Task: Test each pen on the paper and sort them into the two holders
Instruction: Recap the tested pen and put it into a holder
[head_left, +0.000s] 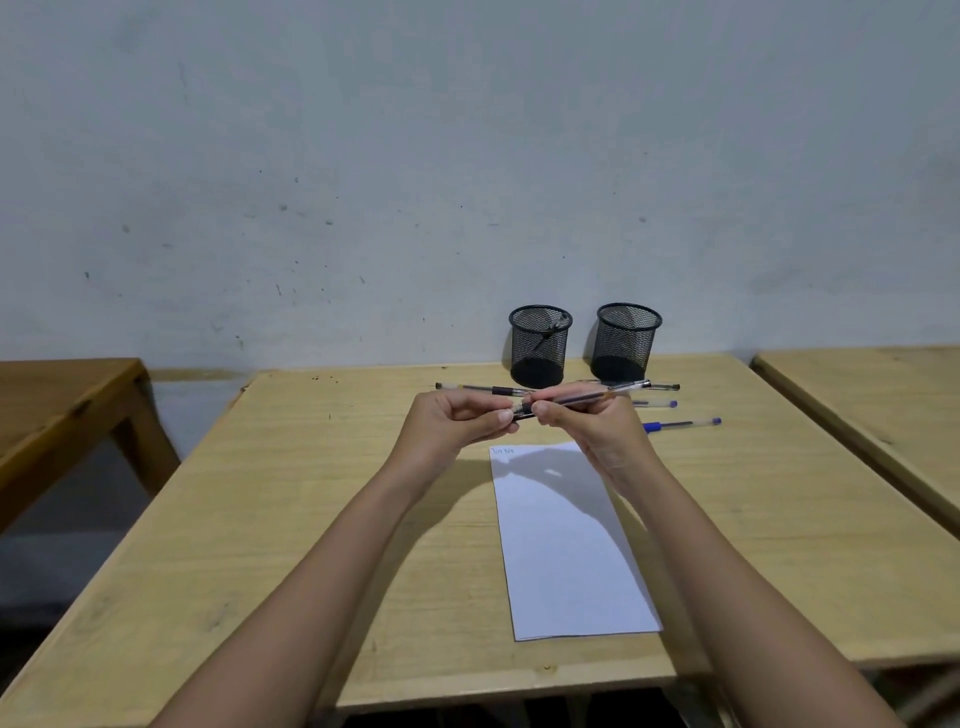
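Both hands hold one clear-barrelled pen (587, 397) level above the table, just beyond the top of the white paper (566, 540). My left hand (457, 423) pinches its dark left end, maybe the cap. My right hand (587, 423) grips the barrel. The paper has a small scribble at its top left corner. Two black mesh holders stand at the back: the left holder (540, 345) has one pen in it, the right holder (626, 340) looks empty. Loose pens lie behind my hands: a black one (478, 388) and two blue ones (683, 424).
The light wooden table (311, 519) stands against a grey wall. A darker table (62, 405) is at the left and another light table (872, 395) at the right, with gaps between them.
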